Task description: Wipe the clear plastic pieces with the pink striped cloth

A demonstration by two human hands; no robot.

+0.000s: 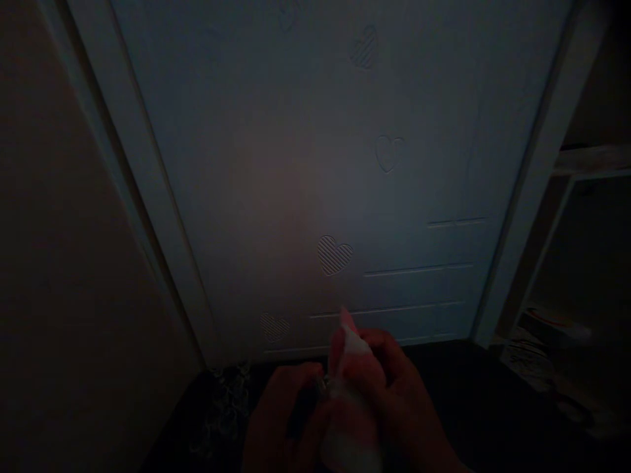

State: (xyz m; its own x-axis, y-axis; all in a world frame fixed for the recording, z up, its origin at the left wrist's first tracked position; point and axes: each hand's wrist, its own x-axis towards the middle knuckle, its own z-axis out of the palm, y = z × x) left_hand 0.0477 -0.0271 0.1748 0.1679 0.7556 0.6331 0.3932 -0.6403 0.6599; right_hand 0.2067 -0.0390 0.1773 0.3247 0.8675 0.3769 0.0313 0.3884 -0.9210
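The picture is very dark. A pink and white soft item, seemingly cloth [352, 420], stands up between my two hands at the bottom centre, its pointed pink tip upward. My right hand [394, 387] is closed round its right side. On the left side, my left hand [290, 407] has its fingers bent in a pinch at a small shiny metallic thing [323, 383], which lies against the cloth; its exact shape is too dark to make out.
A pale panel [296, 164] with embossed hearts and lines rises in front, framed on both sides. A dark surface [458, 387] with a faint pattern lies below. A brownish wall [64, 263] is at left. Dim shelves [591, 161] and clutter are at right.
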